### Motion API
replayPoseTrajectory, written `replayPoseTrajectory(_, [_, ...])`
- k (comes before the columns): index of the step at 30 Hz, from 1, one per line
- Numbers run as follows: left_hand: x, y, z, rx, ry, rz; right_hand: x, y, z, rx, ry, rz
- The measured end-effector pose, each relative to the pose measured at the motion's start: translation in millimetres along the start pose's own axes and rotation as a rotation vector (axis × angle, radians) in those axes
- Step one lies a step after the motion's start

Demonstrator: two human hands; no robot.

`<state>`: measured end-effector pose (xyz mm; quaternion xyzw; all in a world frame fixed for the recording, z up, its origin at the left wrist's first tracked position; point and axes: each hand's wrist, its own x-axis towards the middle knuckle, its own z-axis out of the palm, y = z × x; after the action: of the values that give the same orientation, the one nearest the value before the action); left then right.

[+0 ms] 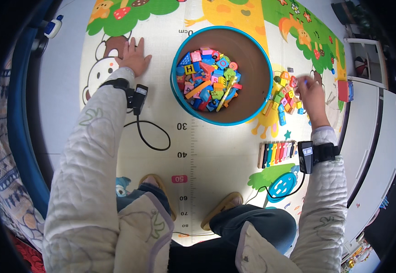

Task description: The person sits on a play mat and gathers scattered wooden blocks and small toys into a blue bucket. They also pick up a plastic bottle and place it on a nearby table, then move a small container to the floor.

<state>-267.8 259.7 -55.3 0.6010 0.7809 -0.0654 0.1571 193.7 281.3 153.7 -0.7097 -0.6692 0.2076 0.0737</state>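
Note:
My left hand (135, 59) rests flat on the printed play mat (150, 105), palm down and fingers spread, left of a round bucket with a turquoise rim (222, 123). Inside the bucket lies a heap of colourful toy blocks (206, 80), some bearing letters or numbers, with a yellow stick-like piece (226, 94) on top. My right hand (312, 99) is beside a pile of loose toy blocks (283, 97) to the bucket's right. Its fingers are pinched around a small blue piece (305, 82), mostly hidden and blurred.
A toy xylophone (277, 154) with coloured bars and a turquoise round object (282, 187) lie on the mat near my right forearm. A red and blue box (345, 91) stands at the mat's right edge, before white drawers (368, 126). A white bottle (53, 27) lies far left.

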Motion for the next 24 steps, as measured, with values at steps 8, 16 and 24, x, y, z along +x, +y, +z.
replayPoseTrajectory(8, [53, 6, 4, -0.167, 0.175, -0.184, 9, 36, 42, 0.359, -0.364, 0.074])
replayPoseTrajectory(16, [41, 18, 8, -0.123, 0.462, -0.231, 80, -12, -22, 0.203, -0.406, 0.07])
replayPoseTrajectory(24, [39, 17, -1, -0.143, 0.428, -0.184, 199, -125, 48, 0.032, -0.58, -0.354])
